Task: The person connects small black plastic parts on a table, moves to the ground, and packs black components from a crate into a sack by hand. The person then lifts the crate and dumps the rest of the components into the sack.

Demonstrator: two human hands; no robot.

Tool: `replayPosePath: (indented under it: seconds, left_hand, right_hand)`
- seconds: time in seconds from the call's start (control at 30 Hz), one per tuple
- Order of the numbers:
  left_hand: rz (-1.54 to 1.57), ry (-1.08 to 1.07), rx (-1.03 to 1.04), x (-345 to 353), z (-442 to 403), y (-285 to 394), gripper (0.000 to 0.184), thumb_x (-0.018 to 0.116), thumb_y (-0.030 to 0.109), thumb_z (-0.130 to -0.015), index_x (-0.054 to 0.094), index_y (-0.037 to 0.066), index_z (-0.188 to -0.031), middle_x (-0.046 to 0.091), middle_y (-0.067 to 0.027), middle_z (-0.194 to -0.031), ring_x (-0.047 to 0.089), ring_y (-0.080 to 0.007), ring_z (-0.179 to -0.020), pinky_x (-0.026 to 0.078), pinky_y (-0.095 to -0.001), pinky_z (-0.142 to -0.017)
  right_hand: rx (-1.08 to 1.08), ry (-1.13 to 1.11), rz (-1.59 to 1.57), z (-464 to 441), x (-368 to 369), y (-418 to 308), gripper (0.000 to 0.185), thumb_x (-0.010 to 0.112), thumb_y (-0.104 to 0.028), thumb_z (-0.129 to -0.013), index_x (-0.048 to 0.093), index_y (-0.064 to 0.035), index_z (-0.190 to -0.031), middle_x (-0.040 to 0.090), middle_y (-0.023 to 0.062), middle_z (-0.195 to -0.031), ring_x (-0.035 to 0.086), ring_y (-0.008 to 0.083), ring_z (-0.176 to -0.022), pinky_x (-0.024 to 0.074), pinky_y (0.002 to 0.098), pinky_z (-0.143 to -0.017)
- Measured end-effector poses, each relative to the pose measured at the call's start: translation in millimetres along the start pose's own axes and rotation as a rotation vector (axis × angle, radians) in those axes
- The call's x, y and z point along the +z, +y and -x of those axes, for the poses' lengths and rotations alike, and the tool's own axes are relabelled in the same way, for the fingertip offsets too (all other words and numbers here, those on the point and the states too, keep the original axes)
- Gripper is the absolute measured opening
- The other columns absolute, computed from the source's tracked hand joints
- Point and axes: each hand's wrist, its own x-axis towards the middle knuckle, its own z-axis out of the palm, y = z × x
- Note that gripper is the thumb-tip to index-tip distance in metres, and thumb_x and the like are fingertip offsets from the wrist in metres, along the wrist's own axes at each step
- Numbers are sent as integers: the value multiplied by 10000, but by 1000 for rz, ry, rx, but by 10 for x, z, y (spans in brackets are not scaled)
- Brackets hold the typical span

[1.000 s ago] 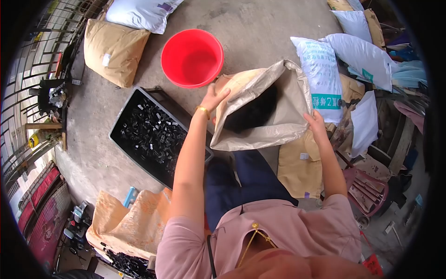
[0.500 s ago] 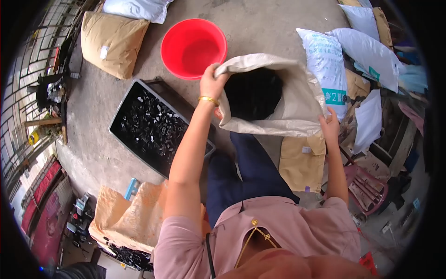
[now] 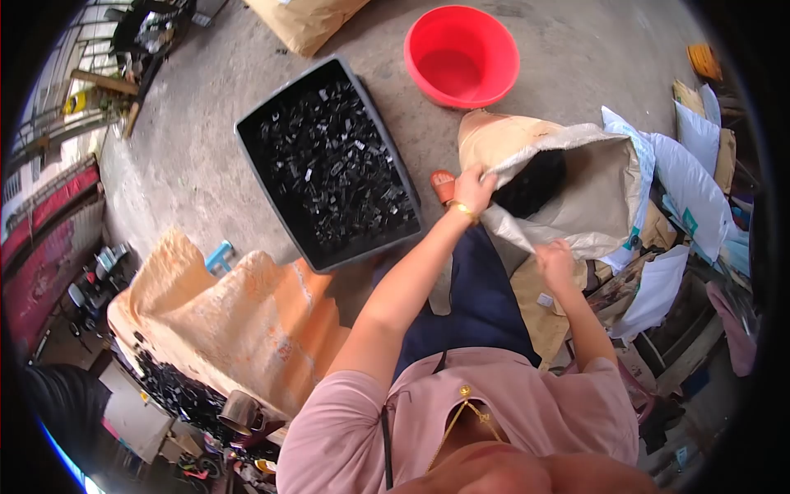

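Note:
A large open sack point(image 3: 592, 189), tan outside and pale inside, stands in front of my legs with dark contents in its mouth. My left hand point(image 3: 475, 189), with a gold bracelet at the wrist, grips the sack's left rim. On the near edge of the rim, my right hand point(image 3: 555, 262) is closed on the sack's material, slightly blurred. A grey bin point(image 3: 411, 185) holding many small black pieces is to the left of my left hand. Beyond the sack is a red bucket point(image 3: 461, 62), its inside bare.
An orange-stained sack point(image 3: 239, 313) lies at the lower left beside black pieces point(image 3: 177, 391) and a metal cup point(image 3: 239, 412). White filled sacks point(image 3: 691, 198) line the right side. A brown sack point(image 3: 309, 20) is at the top. A flat brown sack point(image 3: 535, 305) lies near my legs.
The view has turned, so the bin and bucket appear farther right. My right hand has moved along the rim toward my left hand, and the near rim has folded inward.

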Motion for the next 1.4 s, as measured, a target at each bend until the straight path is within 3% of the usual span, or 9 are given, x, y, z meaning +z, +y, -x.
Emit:
replayPosePath:
  seconds: [0.2,0.3,0.43,0.57,0.63,0.77,1.13,1.2,1.4]
  left_hand:
    - [192,256,147,-968,440,-131,344,634,155,-772,534,9,-1067,618,-109,-946,597,-161,-849,469,-285,-769]
    - [48,275,-12,-1769,741,-1169,424,639,204,-764,533,3,-1123,608,-142,-1035,591,-227,-952,449,-311,-838]
    - [-300,439,-585,-2715,1638,-2753,451,605,381,-726,611,-3,-963,618,-193,-947,589,-323,-906,441,-358,-799]
    - [-303,570,-744,-2834,2202,-4572,485,749,398,-621,651,-6,-871,614,-182,-971,594,-271,-858,458,-393,-759]
    - [-184,387,-893,-2861,2081,-4145,559,767,387,-613,615,-21,-964,599,-171,-1010,575,-257,-909,443,-371,-812]
    - [-143,625,-744,-2744,1920,-4469,690,769,355,-630,500,-43,-1125,566,-176,-1088,533,-266,-1001,390,-354,-903]
    - [-279,349,-681,-3024,1734,-5247,500,710,296,-655,593,-108,-927,629,-228,-898,612,-317,-856,461,-351,-754]
    - [-290,310,-693,-2995,1722,-5508,503,705,295,-656,590,-118,-918,632,-226,-880,619,-312,-827,467,-352,-730]
    - [297,304,-620,-2099,2291,-4396,286,656,98,-633,607,-78,-852,627,-103,-819,587,-194,-696,471,-308,-657]
  right_hand:
    - [81,465,-151,-1,-344,-1164,216,551,2,-760,573,4,-975,568,158,-978,549,315,-870,411,382,-812]
    - [488,245,-1083,343,703,-1590,178,539,-43,-833,577,-13,-1004,604,84,-912,582,146,-743,481,254,-647]
    - [1000,-467,-1770,176,1881,-2298,356,603,-118,-811,493,21,-1119,604,141,-985,622,225,-820,527,322,-707]
    - [1172,-417,-1863,-252,3104,-2639,595,702,-169,-739,354,-37,-1203,585,109,-1032,541,274,-991,476,438,-798]
    - [1288,-377,-1743,-486,3488,-2809,691,757,-258,-670,365,-34,-1194,498,101,-1157,458,261,-1081,389,460,-889]
    - [1206,-300,-1924,-660,3788,-3063,637,734,-247,-682,415,-33,-1190,390,115,-1277,278,274,-1244,274,467,-970]
    - [1175,131,-2218,-812,4547,-3023,235,706,-160,-705,585,-29,-858,562,72,-935,557,186,-815,413,248,-647]
    - [796,220,-2055,-734,4983,-2784,268,728,-195,-684,580,-14,-816,561,64,-900,557,179,-776,431,250,-603]
    - [835,327,-1970,-421,3464,-2611,343,742,-261,-674,561,-38,-860,576,25,-758,554,125,-610,448,248,-505]
